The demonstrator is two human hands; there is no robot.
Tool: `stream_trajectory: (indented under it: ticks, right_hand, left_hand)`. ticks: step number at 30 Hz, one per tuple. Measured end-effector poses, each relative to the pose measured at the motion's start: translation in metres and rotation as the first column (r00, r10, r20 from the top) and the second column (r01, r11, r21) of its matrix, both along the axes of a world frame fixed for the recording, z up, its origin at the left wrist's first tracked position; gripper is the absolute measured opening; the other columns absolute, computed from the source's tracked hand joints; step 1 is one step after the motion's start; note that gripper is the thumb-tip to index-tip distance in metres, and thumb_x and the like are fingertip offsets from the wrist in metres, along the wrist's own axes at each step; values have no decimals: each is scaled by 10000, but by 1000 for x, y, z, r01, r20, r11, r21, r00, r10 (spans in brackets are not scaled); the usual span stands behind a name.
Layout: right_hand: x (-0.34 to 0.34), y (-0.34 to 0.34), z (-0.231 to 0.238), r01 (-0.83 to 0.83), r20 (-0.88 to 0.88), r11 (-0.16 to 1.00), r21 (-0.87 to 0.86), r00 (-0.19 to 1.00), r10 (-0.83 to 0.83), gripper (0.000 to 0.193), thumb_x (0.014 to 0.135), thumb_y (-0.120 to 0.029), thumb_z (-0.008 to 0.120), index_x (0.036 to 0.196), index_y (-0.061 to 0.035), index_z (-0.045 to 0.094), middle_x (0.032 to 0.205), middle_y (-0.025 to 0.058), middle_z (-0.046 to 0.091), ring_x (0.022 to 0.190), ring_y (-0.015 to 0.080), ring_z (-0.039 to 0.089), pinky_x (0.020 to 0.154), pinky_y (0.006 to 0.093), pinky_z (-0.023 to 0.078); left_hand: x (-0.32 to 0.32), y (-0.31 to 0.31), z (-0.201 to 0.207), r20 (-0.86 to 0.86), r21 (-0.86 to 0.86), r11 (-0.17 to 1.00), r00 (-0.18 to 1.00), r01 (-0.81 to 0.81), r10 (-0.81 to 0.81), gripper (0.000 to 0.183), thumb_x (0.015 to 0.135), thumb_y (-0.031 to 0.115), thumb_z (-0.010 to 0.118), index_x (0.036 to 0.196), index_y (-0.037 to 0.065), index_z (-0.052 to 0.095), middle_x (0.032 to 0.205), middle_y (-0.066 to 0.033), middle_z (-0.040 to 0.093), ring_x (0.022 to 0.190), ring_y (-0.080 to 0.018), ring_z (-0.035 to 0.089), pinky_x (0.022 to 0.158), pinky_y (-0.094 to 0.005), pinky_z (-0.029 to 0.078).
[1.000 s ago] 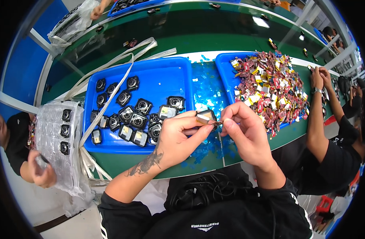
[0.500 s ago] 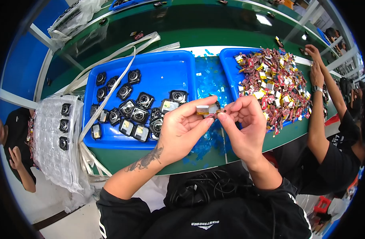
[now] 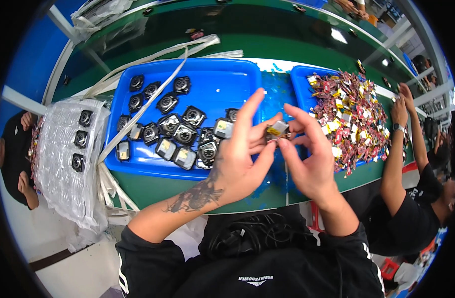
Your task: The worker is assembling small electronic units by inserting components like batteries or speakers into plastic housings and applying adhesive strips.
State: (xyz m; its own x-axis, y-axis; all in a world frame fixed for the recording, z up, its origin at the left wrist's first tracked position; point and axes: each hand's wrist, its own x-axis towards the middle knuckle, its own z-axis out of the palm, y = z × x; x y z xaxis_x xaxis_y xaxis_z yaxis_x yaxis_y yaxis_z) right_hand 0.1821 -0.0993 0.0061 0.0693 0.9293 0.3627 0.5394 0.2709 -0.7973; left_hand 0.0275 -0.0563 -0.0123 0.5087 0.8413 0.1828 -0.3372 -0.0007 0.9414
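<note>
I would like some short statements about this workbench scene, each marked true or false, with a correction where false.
1. Both hands, left hand and right hand, hold one small part between them. True.
2. The left blue tray holds colourful packets. False: it holds small black parts.
3. The colourful packets lie in the right blue tray. True.
4. The hands rest flat on the green table. False: they are raised above the trays.

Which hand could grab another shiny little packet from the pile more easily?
Probably the right hand. It sits nearer the heap of small foil packets in the right blue tray. The left hand is farther away, beside the black round parts. Both pinch one small piece.
</note>
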Motion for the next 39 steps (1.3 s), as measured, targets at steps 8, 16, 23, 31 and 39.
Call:
stream_trajectory:
  ticks: [8,16,23,31,39]
  right_hand:
    - [52,129,29,-136,108,957,-257,980,168,588,804,23,660,1357,2,462,874,66,627,796,124,609,731,269,527]
    - [104,256,-32,343,447,848,-405,883,-143,686,600,-241,899,1188,-28,618,1066,171,671,1008,283,647,886,363,502]
    - [141,224,20,328,437,900,-286,881,-181,510,780,-246,768,1202,-6,611,1070,157,680,991,281,662,868,372,519]
    - [168,108,95,113,571,969,-221,820,35,145,804,-150,670,836,-9,680,725,103,663,682,205,653,647,351,510]
    - [155,47,53,46,755,996,-82,655,32,204,740,-94,729,938,-66,687,935,114,618,970,316,605,854,430,495]
  left_hand:
    - [-47,73,15,-580,800,590,396,109,712,443,918,51,531,1358,42,476,1319,-268,521,1168,-391,554,978,-428,471]
    - [-61,83,-4,-725,684,719,0,126,689,310,878,230,640,1153,93,598,1101,-196,610,1057,-369,568,919,-460,463]
    - [-62,98,-7,-649,755,655,127,-18,750,471,780,81,689,1191,25,464,935,-213,635,928,-404,614,808,-477,476]
    - [-63,89,3,-457,649,702,588,-293,668,436,928,-26,459,1361,30,445,996,-220,678,910,-313,685,775,-364,520]
    - [-29,55,29,3,-347,938,1000,25,-26,376,963,110,539,1313,1,455,1124,-235,642,916,-287,697,778,-331,603]
